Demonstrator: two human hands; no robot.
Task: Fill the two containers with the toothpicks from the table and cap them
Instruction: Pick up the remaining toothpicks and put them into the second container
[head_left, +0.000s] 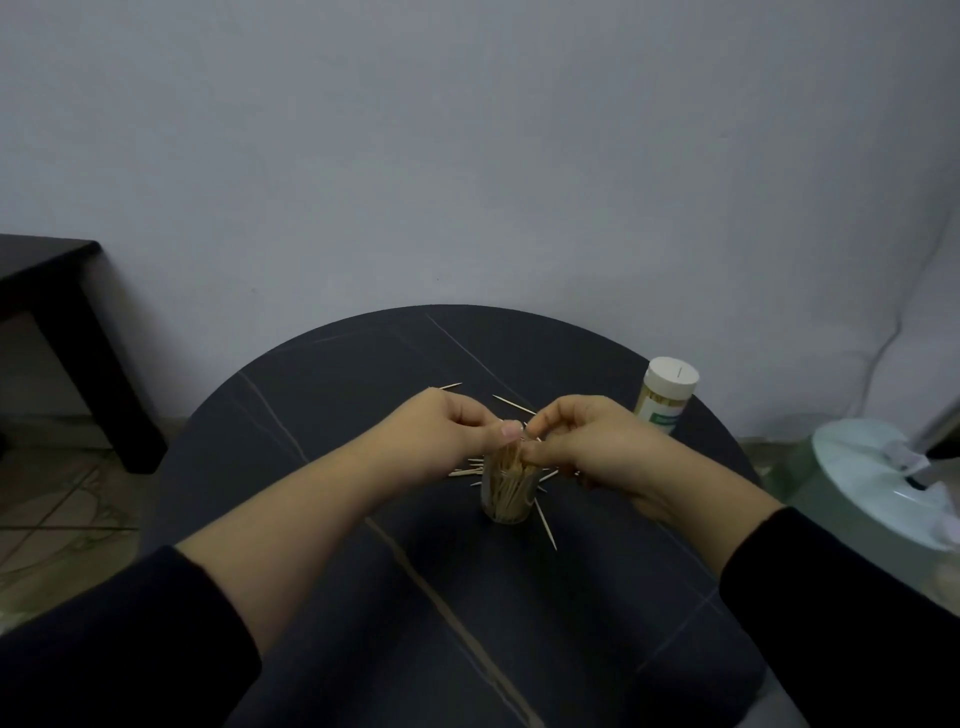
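Sleeves (130, 649) lie lowest in frame; at centre, left hand (447, 431) and right hand (582, 441) both pinch toothpicks (511, 460) at the open container (506, 512) mouth. The person should keep them upright and parallel, lowering gently.

Wooden toothpicks (506, 480) (matt table (363, 597))

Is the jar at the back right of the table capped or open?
Capped. The jar stands upright with its white lid on; toothpicks show through its clear wall.
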